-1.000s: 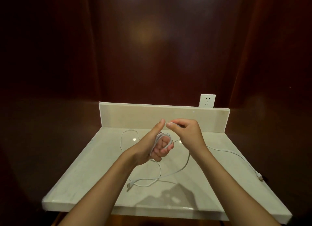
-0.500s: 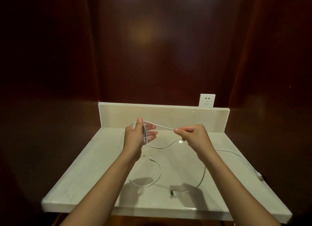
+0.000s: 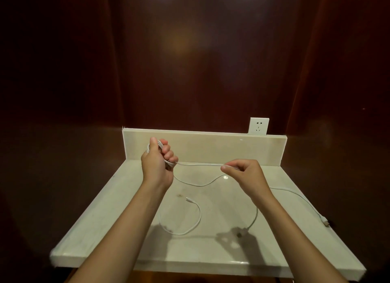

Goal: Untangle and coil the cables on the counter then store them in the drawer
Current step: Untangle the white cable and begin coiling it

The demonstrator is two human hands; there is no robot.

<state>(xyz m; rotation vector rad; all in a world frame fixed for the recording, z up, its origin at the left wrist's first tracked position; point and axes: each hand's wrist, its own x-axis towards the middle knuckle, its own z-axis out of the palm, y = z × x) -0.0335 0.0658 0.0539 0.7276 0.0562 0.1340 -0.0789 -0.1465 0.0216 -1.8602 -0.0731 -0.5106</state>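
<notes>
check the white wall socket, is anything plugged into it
No, the white wall socket above the pale stone backsplash shows bare slots with no plug or cable in it.

— What do you have around you?
— Dark red-brown wood wall panels (image 3: pixel 190 61), glossy, with two ceiling-light glints. One pale stone counter (image 3: pixel 130 230) with a raised backsplash (image 3: pixel 211 145). One white wall socket (image 3: pixel 259 126) above its right end.

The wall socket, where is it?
In the head view, the white wall socket sits on the dark wall at the back right, just above the counter's pale backsplash, beyond the right hand.
</notes>
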